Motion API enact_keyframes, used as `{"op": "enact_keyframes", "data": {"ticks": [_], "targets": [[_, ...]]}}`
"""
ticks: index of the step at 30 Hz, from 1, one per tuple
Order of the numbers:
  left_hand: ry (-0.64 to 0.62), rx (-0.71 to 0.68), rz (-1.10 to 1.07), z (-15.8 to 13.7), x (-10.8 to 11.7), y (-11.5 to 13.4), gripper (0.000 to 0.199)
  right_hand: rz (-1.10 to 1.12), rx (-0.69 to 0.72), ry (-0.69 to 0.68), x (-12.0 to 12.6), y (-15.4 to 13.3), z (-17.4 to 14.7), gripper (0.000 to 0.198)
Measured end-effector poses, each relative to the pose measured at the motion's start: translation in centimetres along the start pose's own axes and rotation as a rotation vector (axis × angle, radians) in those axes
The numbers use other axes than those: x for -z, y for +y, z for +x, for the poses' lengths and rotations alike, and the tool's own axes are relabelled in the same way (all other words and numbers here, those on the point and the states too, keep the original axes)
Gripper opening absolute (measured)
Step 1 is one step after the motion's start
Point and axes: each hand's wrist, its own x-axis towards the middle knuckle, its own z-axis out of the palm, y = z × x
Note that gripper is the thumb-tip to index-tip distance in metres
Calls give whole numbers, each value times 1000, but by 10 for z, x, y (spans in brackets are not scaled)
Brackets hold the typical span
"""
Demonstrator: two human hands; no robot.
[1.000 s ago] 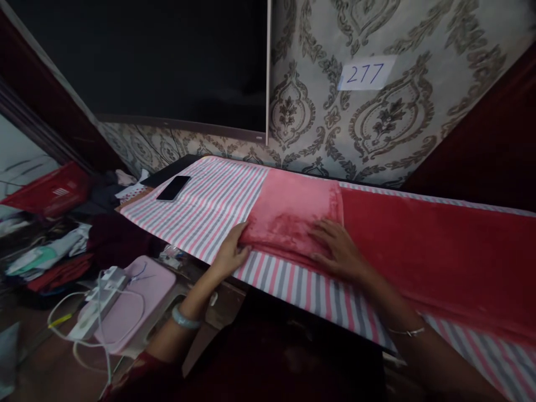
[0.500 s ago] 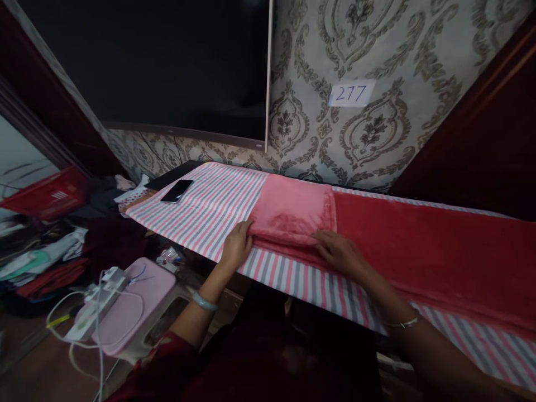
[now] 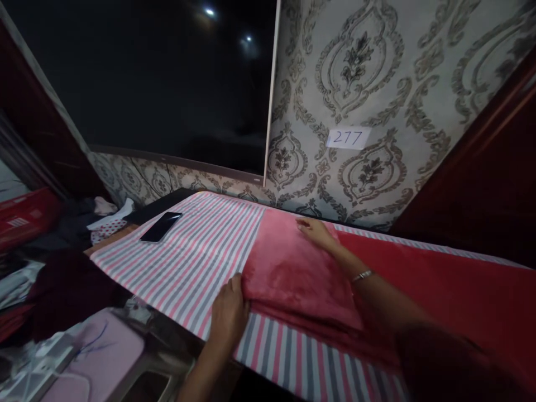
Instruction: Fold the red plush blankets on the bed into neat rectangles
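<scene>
A long red plush blanket (image 3: 419, 279) lies across a striped cloth, and its left end is folded over with a paler pink face (image 3: 288, 262) upward. At the front left corner of that fold, my left hand (image 3: 229, 310) is closed on the edge, with the thumb side hidden beneath the fingers. My right hand (image 3: 317, 231) rests on or just above the far part of the pink face, its fingers loosely extended to the left, holding nothing. Folded layers show along the front edge.
The pink, grey and white striped cloth (image 3: 180, 262) covers the table, with a black phone (image 3: 161, 227) on its left. A large screen (image 3: 159, 84) hangs behind. At lower left are a pink stool (image 3: 106, 357), a power strip (image 3: 46, 357) and heaped clothes (image 3: 62, 290).
My right hand has moved from the front edge of the fold to its far side. The left hand stays at the front left corner. The view has tilted up and come closer.
</scene>
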Motion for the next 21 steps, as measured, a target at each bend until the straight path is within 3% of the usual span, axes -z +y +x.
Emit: {"op": "enact_keyframes", "data": {"ticks": [4, 8, 15, 21], "targets": [[46, -67, -31, -6, -13, -10, 53, -21, -51, -33, -28, -5, 61, 44], [165, -74, -67, -14, -30, -17, 60, -23, -86, -131, -44, -6, 97, 32], [202, -81, -120, -17, -39, -18, 63, 62, -173, -368, -45, -9, 123, 34], [122, -10, -154, -17, -32, -13, 59, 202, -239, -371, -49, -15, 138, 26]]}}
